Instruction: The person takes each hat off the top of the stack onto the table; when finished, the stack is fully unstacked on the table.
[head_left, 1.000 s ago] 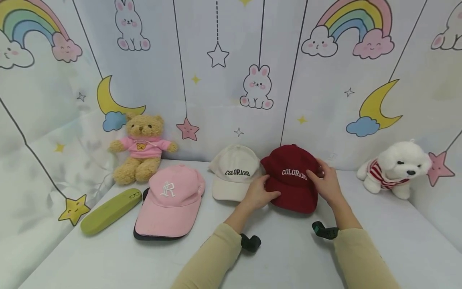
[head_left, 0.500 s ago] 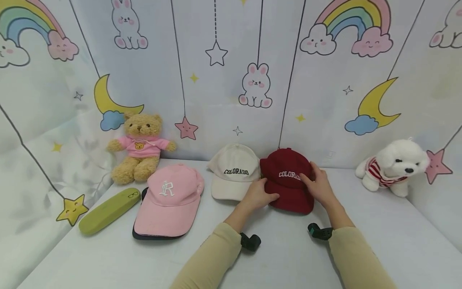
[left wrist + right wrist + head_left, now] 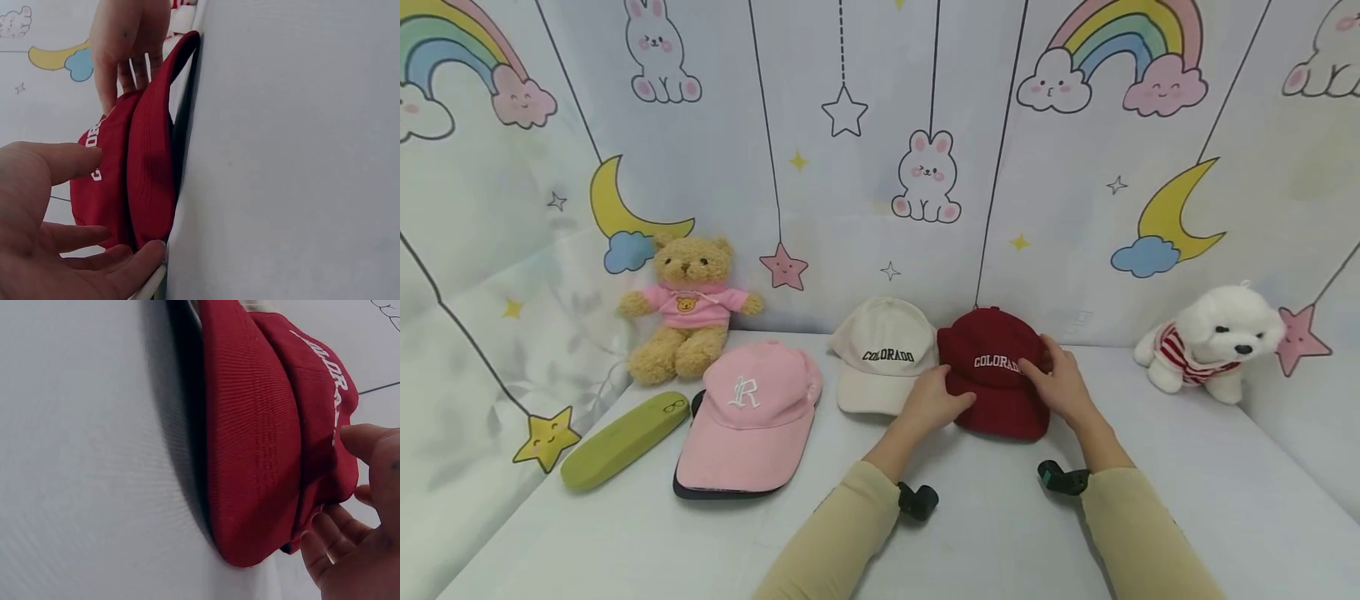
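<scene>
A dark red baseball cap (image 3: pixel 996 333) lettered COLORADO rests on the white surface, brim toward me. At its left side is my left hand (image 3: pixel 934 402); the fingertips touch the cap's edge and the thumb stretches over the brim. In the left wrist view those fingers (image 3: pixel 128 269) look fairly straight. My right hand (image 3: pixel 1060 379) lies along the cap's right side, thumb at the lettering, and its slightly bent fingers (image 3: pixel 337 534) touch the lower edge in the right wrist view. Beside the red cap, and close against it, sits a cream cap (image 3: pixel 887 333) with the same lettering.
Further left lies a pink cap (image 3: pixel 752 442) over a dark one (image 3: pixel 688 492). A green glasses case (image 3: pixel 625 442) and a teddy bear (image 3: pixel 692 308) are at the far left. A white plush dog (image 3: pixel 1225 333) sits at the right. A patterned cloth hangs behind.
Over the last second the red cap has shifted left and settled slightly lower, closer to the cream cap, with my right hand following. My left hand has stayed nearly in place.
</scene>
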Tool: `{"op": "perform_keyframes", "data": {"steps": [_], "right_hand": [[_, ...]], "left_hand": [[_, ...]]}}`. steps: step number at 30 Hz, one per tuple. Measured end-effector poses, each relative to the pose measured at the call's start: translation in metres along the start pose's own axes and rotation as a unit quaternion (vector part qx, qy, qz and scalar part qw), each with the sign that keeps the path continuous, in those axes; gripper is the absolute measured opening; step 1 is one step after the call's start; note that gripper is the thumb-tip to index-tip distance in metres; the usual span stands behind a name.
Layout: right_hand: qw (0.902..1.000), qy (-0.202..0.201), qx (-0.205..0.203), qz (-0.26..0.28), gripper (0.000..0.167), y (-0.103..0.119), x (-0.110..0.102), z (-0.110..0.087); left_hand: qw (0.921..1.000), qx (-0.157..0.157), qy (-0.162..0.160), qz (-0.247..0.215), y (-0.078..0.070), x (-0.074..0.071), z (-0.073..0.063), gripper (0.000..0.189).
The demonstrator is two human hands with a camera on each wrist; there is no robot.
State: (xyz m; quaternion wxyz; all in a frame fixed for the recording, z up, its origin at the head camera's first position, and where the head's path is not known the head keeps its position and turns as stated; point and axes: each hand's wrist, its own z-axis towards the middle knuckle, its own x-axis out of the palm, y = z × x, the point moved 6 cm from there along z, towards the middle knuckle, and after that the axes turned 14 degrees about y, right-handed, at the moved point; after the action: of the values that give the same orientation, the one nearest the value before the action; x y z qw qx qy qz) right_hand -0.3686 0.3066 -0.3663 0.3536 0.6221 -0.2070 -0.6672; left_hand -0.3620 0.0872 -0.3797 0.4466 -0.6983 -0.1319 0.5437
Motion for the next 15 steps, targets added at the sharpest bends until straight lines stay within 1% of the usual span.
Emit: {"op": "perform_keyframes", "data": {"steps": [3, 5, 12, 15], "right_hand": [[0.9999, -0.006, -0.009, -0.01, 0.069, 0.002, -0.002, 0.0], [0.9998, -0.01, -0.008, -0.017, 0.071, 0.004, -0.003, -0.001], [0.9996, -0.008, -0.004, -0.027, 0.074, 0.018, -0.006, -0.003], [0.9995, -0.007, -0.002, -0.031, 0.075, 0.024, -0.007, -0.006]], "left_hand": [[0.9999, 0.002, -0.005, -0.016, 0.002, -0.002, -0.001, 0.065], [0.9994, 0.007, -0.008, -0.032, 0.003, -0.004, -0.002, 0.065], [0.9951, 0.053, -0.027, -0.079, 0.001, -0.012, -0.007, 0.063], [0.9933, 0.071, -0.025, -0.088, -0.002, -0.013, -0.009, 0.063]]}}
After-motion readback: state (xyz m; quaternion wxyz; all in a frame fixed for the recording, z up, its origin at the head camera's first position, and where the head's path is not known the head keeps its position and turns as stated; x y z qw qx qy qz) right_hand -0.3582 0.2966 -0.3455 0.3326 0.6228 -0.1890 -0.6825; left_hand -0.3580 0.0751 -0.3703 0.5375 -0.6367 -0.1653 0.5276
